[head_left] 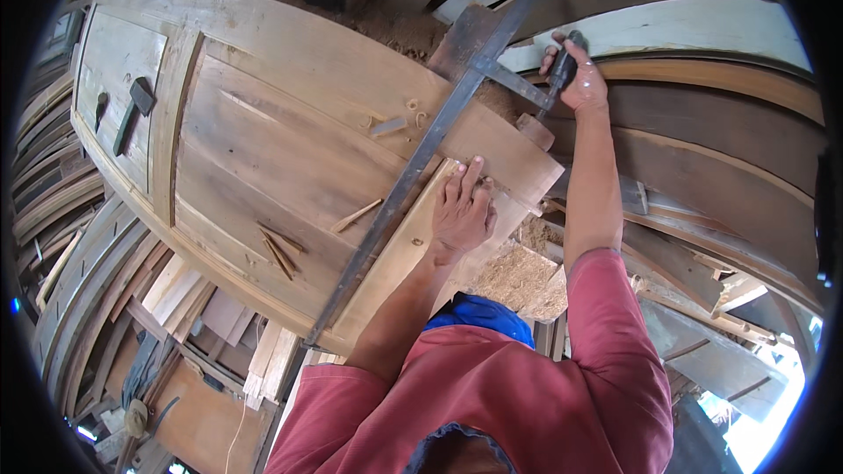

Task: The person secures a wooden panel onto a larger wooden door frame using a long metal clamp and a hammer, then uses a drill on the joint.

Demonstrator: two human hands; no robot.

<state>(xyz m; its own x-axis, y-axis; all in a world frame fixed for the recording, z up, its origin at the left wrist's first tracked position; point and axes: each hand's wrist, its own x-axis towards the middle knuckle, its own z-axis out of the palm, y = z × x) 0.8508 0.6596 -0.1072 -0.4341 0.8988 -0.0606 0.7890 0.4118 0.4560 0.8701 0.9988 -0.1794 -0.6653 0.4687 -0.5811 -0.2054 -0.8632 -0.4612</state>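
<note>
A panelled wooden door (pixel 290 26) lies flat in front of me. Across its near end runs a long dark metal bar clamp (pixel 439 123). My right hand (pixel 583 79) is wrapped round the clamp's dark handle (pixel 566 60) at the far right. Beside the screw end sits a small wood block (pixel 535 132), by the door's edge. My left hand (pixel 463 213) lies with fingers stretched out on the pale end rail (pixel 386 272), just right of the clamp bar, holding nothing.
On the door lie a hammer (pixel 133 116), a small dark tool (pixel 101 108), thin wood strips (pixel 279 252), another sliver (pixel 356 215) and a small pale flat piece (pixel 388 126). Sawdust (pixel 518 281) is heaped nearby. Stacked boards (pixel 702 184) crowd the right, more timber (pixel 79 298) the left.
</note>
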